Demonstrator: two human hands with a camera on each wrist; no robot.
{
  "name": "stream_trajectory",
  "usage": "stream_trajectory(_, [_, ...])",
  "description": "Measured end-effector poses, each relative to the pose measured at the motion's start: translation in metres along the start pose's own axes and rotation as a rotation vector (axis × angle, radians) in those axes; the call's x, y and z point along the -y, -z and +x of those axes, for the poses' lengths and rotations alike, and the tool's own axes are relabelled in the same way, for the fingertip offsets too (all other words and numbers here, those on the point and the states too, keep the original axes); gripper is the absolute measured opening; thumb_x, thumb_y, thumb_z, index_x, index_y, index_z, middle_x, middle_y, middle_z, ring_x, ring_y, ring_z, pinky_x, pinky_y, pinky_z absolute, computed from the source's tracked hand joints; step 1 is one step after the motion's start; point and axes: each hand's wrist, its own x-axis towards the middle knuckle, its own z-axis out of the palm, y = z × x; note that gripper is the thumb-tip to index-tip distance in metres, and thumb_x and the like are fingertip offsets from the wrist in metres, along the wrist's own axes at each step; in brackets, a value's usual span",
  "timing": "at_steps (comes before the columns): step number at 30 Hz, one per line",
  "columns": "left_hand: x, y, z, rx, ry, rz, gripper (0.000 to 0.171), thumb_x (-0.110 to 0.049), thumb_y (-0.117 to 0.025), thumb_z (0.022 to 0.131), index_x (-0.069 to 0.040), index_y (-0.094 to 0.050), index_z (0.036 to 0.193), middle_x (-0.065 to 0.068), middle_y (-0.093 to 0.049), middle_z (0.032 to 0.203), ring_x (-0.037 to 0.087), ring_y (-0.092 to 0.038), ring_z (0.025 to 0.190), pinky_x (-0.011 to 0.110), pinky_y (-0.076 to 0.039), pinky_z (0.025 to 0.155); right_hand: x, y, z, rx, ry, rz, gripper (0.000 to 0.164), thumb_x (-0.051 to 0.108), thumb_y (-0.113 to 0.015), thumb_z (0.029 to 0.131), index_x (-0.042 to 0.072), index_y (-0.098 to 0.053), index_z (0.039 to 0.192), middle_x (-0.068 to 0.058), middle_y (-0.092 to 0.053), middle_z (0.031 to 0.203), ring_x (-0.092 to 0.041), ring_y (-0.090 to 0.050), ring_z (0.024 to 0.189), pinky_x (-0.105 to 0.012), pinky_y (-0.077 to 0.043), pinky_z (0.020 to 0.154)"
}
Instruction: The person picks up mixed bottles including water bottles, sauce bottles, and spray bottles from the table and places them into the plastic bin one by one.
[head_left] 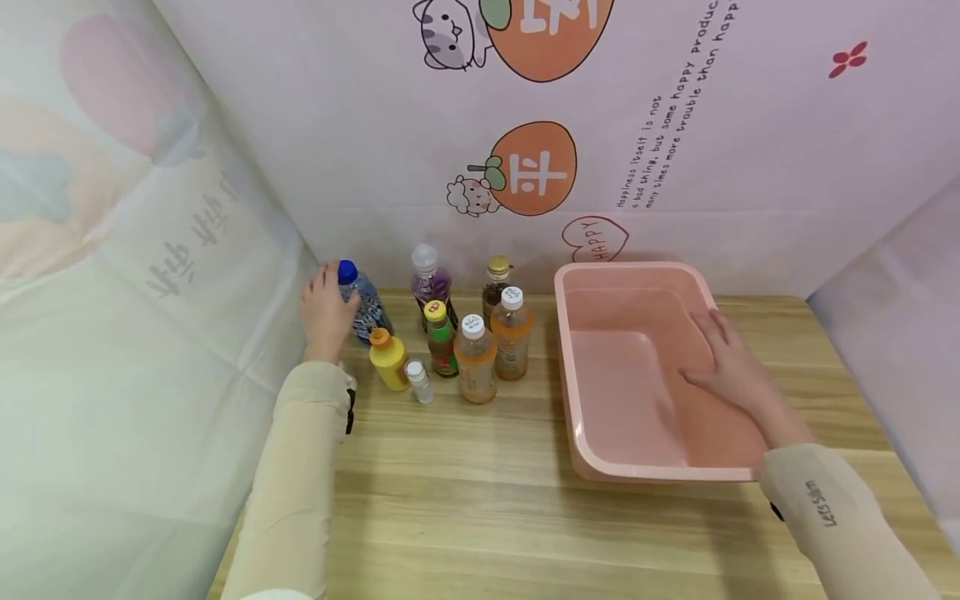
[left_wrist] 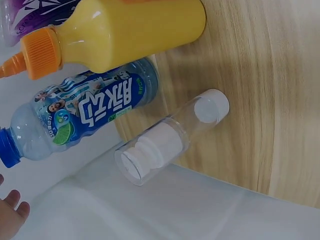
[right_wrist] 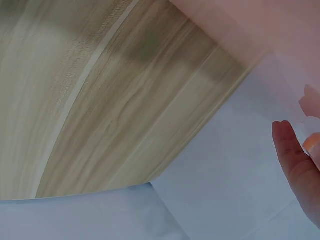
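In the head view my left hand is beside the blue-capped drink bottle, its fingers loosely bent. The left wrist view shows those fingertips just short of the blue cap. A clear pump bottle with a white base stands near this hand, mostly hidden by the arm in the head view. Close by are a yellow bottle with an orange cap and a small white-capped vial. My right hand reaches over the right rim of a pink basin, fingers extended and thumb apart.
Right of the blue-capped bottle stand a purple drink bottle, a green-labelled bottle, a gold-capped dark bottle and two white-capped orange-tinted bottles. Printed cloth walls off the back and sides of the wooden table.
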Motion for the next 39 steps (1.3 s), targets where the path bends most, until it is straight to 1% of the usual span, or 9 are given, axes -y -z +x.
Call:
stream_trajectory(6, [0.005,-0.001,0.003,0.017,-0.018,0.014,0.062,-0.017,-0.055,0.096,-0.007,-0.025,0.15,0.022,-0.022,0.157,0.045,-0.022,0.142,0.058,-0.018,0.117,0.001,-0.001,0.0,0.006,-0.003,-0.02,0.089,0.017,-0.073,0.078,0.003,-0.02,0.148,-0.037,-0.015,0.148,-0.069,-0.036,0.112,-0.077,-0.036,0.084])
stream_trajectory(11, [0.004,-0.002,0.004,0.043,-0.018,0.033,0.062,-0.018,-0.053,0.097,-0.008,-0.024,0.151,0.022,-0.019,0.157,0.046,-0.021,0.142,0.059,-0.018,0.117,0.002,-0.001,0.0,0.016,-0.021,-0.035,0.089,0.019,-0.073,0.078,0.003,-0.02,0.149,-0.036,-0.014,0.148,-0.068,-0.037,0.113,-0.076,-0.038,0.083])
stream_trajectory(17, [0.003,-0.002,0.007,0.067,-0.013,0.045,0.064,-0.02,-0.051,0.098,-0.011,-0.019,0.153,0.023,-0.014,0.158,0.047,-0.018,0.143,0.06,-0.018,0.116,0.002,0.0,0.0,0.016,-0.02,-0.034,0.089,0.018,-0.072,0.079,0.003,-0.019,0.149,-0.035,-0.013,0.149,-0.068,-0.037,0.112,-0.076,-0.039,0.081])
stream_trajectory(21, [0.005,-0.005,0.008,0.105,-0.013,0.051,0.067,-0.021,-0.049,0.098,-0.012,-0.013,0.154,0.023,-0.009,0.159,0.048,-0.016,0.143,0.061,-0.018,0.116,0.003,0.001,0.0,0.013,-0.021,-0.039,0.089,0.018,-0.072,0.079,0.003,-0.02,0.149,-0.036,-0.014,0.149,-0.068,-0.037,0.113,-0.076,-0.038,0.082])
stream_trajectory(24, [0.006,-0.007,0.009,0.141,-0.007,0.058,0.069,-0.022,-0.048,0.099,-0.013,-0.009,0.154,0.022,-0.005,0.16,0.048,-0.014,0.143,0.06,-0.017,0.116,0.003,0.001,-0.001,0.029,-0.035,-0.044,0.089,0.02,-0.071,0.08,0.004,-0.018,0.15,-0.036,-0.013,0.149,-0.068,-0.035,0.115,-0.076,-0.037,0.084])
stream_trajectory(26, [0.007,-0.008,0.01,0.149,0.002,0.056,0.068,-0.022,-0.048,0.099,-0.012,-0.009,0.154,0.021,-0.004,0.16,0.049,-0.015,0.143,0.06,-0.018,0.116,0.003,0.0,-0.001,0.037,-0.039,-0.047,0.089,0.02,-0.071,0.081,0.004,-0.018,0.15,-0.035,-0.013,0.149,-0.068,-0.035,0.115,-0.076,-0.037,0.084])
stream_trajectory(29, [0.006,-0.009,0.01,0.124,0.008,0.046,0.064,-0.023,-0.048,0.099,-0.01,-0.016,0.153,0.023,-0.01,0.159,0.048,-0.019,0.142,0.059,-0.021,0.116,0.003,-0.001,-0.002,0.04,-0.045,-0.044,0.089,0.021,-0.07,0.082,0.004,-0.016,0.151,-0.035,-0.012,0.15,-0.068,-0.035,0.115,-0.076,-0.037,0.086])
stream_trajectory(33, [0.004,-0.01,0.01,0.073,0.009,0.033,0.056,-0.027,-0.049,0.1,-0.006,-0.028,0.148,0.027,-0.02,0.155,0.048,-0.027,0.139,0.058,-0.025,0.114,0.002,-0.001,-0.002,0.029,-0.044,-0.041,0.089,0.019,-0.07,0.081,0.003,-0.017,0.15,-0.035,-0.012,0.15,-0.068,-0.035,0.115,-0.076,-0.036,0.087])
stream_trajectory(39, [0.002,-0.013,0.004,0.029,0.04,-0.015,0.05,-0.023,-0.049,0.1,-0.007,-0.033,0.144,0.029,-0.032,0.148,0.048,-0.037,0.133,0.058,-0.032,0.111,0.002,-0.001,-0.001,0.037,-0.043,-0.06,0.089,0.021,-0.069,0.082,0.003,-0.016,0.151,-0.035,-0.012,0.15,-0.068,-0.035,0.116,-0.075,-0.037,0.086])
